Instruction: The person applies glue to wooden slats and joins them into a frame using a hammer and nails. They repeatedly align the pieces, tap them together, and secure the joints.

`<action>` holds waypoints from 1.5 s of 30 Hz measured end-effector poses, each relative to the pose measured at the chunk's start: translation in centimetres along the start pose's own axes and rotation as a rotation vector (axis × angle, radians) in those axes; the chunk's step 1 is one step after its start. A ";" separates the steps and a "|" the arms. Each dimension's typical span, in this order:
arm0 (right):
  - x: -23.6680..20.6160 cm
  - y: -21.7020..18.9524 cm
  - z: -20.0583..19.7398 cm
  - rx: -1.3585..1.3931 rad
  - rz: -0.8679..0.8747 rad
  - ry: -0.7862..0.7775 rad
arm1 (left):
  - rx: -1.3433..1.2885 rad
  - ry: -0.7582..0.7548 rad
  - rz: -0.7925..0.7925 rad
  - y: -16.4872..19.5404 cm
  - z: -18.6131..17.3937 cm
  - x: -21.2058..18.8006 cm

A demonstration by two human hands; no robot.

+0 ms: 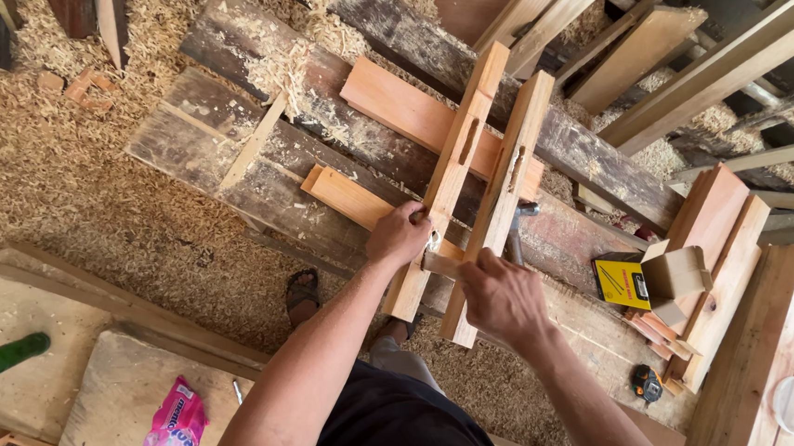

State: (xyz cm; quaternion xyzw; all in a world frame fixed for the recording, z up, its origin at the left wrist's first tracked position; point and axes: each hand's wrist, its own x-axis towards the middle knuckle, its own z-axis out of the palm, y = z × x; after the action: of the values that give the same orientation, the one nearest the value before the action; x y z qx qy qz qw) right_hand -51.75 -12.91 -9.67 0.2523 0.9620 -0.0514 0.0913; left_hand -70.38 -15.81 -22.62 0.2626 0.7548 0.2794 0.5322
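Mortised rails (469, 185) lie across the plank surface (224, 142); left hand (400, 234) grips one, right hand (503, 295) pinches a wooden peg (439, 264); open cardboard box (675, 273) sits right of them, its contents hidden.

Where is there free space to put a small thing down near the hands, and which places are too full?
Free: the pale board at lower left, between the pink packet and the green bottle. Also the dark plank left of the two mortised rails. Crowded: around the left hand and right hand, and the right side by the yellow box, stacked with offcuts.
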 end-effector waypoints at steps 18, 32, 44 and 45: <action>-1.8 -0.3 0.7 0.298 0.596 0.130 | -0.019 0.008 0.114 -0.9 -0.5 0.7; -1.3 -2.8 1.6 0.286 0.766 -0.234 | -0.014 -0.109 0.055 -1.6 -1.7 0.3; -6.4 -3.4 2.6 1.062 1.079 0.203 | 0.048 -0.081 0.072 -1.4 -3.1 -0.7; -6.8 -3.2 2.6 1.006 1.142 0.190 | 0.059 -0.080 0.068 -1.2 -3.2 -0.8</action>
State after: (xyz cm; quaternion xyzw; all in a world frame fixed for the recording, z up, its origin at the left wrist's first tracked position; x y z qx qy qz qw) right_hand -47.14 -19.33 -10.64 0.7248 0.5468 -0.4058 -0.1052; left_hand -73.27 -17.67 -22.09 0.3149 0.7315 0.2642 0.5440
